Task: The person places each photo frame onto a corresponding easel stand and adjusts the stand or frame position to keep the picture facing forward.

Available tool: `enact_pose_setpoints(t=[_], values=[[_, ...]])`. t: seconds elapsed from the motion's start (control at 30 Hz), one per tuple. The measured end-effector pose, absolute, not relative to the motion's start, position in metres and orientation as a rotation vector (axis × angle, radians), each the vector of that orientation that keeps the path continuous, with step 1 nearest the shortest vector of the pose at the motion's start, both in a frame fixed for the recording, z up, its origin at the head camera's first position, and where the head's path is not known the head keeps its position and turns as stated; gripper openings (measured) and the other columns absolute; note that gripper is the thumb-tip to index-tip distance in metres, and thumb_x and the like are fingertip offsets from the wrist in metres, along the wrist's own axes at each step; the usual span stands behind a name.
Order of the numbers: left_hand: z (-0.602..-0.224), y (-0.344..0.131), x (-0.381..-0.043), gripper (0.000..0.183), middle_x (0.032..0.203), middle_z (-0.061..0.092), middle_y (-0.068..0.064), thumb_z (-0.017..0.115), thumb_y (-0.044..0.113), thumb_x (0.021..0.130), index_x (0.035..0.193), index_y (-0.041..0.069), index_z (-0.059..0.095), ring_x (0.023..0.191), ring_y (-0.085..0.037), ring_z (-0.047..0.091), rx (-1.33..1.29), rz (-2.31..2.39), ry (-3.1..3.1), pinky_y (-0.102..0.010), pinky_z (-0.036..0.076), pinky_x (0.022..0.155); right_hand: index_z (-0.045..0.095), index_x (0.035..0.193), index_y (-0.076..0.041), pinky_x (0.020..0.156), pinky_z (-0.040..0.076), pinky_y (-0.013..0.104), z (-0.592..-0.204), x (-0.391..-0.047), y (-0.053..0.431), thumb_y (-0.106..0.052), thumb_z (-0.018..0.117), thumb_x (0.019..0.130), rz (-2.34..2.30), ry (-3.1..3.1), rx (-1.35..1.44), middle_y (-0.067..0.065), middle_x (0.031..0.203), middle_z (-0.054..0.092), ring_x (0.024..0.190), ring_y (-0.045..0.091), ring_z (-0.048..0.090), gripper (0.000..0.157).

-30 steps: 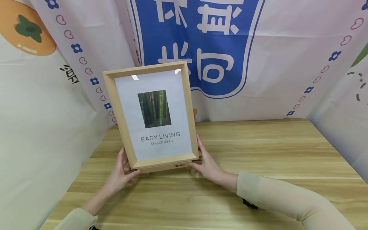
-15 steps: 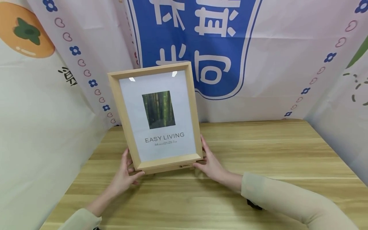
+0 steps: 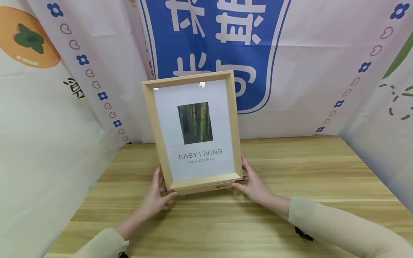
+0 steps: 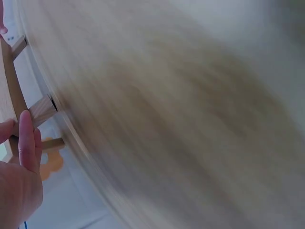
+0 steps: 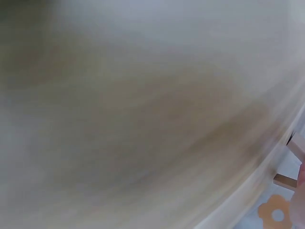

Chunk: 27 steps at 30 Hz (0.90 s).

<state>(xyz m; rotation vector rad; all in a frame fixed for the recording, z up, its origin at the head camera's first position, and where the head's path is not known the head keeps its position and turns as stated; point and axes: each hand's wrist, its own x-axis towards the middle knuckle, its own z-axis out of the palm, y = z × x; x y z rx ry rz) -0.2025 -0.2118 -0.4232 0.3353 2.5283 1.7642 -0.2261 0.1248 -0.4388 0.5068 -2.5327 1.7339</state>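
Note:
A light wooden picture frame [image 3: 235,136] with a small bamboo photo and the words EASY LIVING stands upright, leaning slightly back and turned a little, on a wooden tabletop easel [image 3: 203,189]. My left hand [image 3: 154,199] grips the left end of the easel's ledge, thumb in front and fingers behind. At the ledge's right end my right hand [image 3: 256,187] holds on the same way. The left wrist view shows the easel's legs [image 4: 43,110] at the tabletop; whether they touch it I cannot tell. Only a leg [image 5: 286,182] and part of my hand show in the right wrist view.
The wood-grain table [image 3: 306,186] stretches to both sides and in front of the easel. Behind it hangs a white cloth [image 3: 300,89] with a blue printed panel [image 3: 206,39]. White cloth walls also stand at left and right.
Both hands have moved to the right, carrying the easel and picture frame along with them. Their hold on the ledge looks the same. The head view has shifted slightly.

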Motion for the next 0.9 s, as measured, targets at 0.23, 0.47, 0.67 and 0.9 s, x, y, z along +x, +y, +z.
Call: enact_pose_setpoints(t=[0.23,0.47,0.67,0.9], values=[[-0.425,-0.189,-0.209,0.107,0.146,0.012,-0.017,0.066,-0.001,0.078,0.138,0.044,-0.010,0.107,-0.044,0.046,0.356,1.792,2.465,-0.043,0.053,0.049,-0.003,0.143,-0.036,0.079,0.050,0.031,-0.442,-0.225,0.147,-0.006,0.071,0.075,1.754,-2.481,0.549,0.024,0.143,0.016,0.093,0.035,0.056,0.105],[-0.413,-0.165,-0.211,0.106,0.145,0.012,-0.020,0.065,-0.003,0.078,0.141,0.036,-0.010,0.103,-0.040,0.050,0.399,1.779,2.438,-0.046,0.052,0.048,-0.005,0.143,-0.034,0.080,0.049,0.034,-0.443,-0.220,0.169,-0.012,0.072,0.075,1.691,-2.488,0.495,0.019,0.146,0.007,0.101,0.043,0.050,0.105],[-0.402,-0.149,-0.209,0.104,0.142,0.017,-0.026,0.064,-0.006,0.079,0.142,0.027,-0.011,0.098,-0.039,0.052,0.455,1.755,2.435,-0.050,0.051,0.050,-0.006,0.142,-0.035,0.081,0.049,0.035,-0.444,-0.217,0.182,-0.012,0.073,0.075,1.690,-2.479,0.483,0.027,0.143,0.008,0.101,0.048,0.048,0.107],[-0.421,-0.139,-0.228,0.106,0.137,0.028,-0.023,0.066,-0.002,0.077,0.140,0.039,-0.008,0.098,-0.038,0.053,0.498,1.749,2.459,-0.043,0.052,0.047,-0.005,0.143,-0.034,0.076,0.051,0.028,-0.444,-0.214,0.194,-0.007,0.072,0.075,1.696,-2.460,0.438,0.034,0.137,0.015,0.095,0.044,0.054,0.106]])
